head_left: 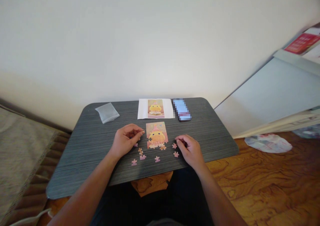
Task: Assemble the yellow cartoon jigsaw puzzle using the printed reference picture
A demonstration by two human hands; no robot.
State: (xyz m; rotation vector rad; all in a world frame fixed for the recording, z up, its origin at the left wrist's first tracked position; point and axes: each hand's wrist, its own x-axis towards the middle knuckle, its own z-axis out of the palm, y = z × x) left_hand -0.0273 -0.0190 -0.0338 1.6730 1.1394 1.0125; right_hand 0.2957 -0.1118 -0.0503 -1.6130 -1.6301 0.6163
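Note:
A partly built jigsaw puzzle (156, 135) of a yellow chick lies in the middle of the dark grey table (90, 146). My left hand (125, 140) rests at the puzzle's left edge, fingers pinched on a small puzzle piece (143, 132). My right hand (190, 148) lies curled on the table to the right of the puzzle, its fingertips next to loose pink pieces (175, 146). Several more loose pieces (142, 157) lie in front of the puzzle, between the hands.
A reference picture (155, 108) of the chick on white paper lies behind the puzzle. Beside it on the right is a phone (182, 109). A clear plastic bag (107, 112) lies at the table's back left. A white shelf (270, 95) stands right; wooden floor below.

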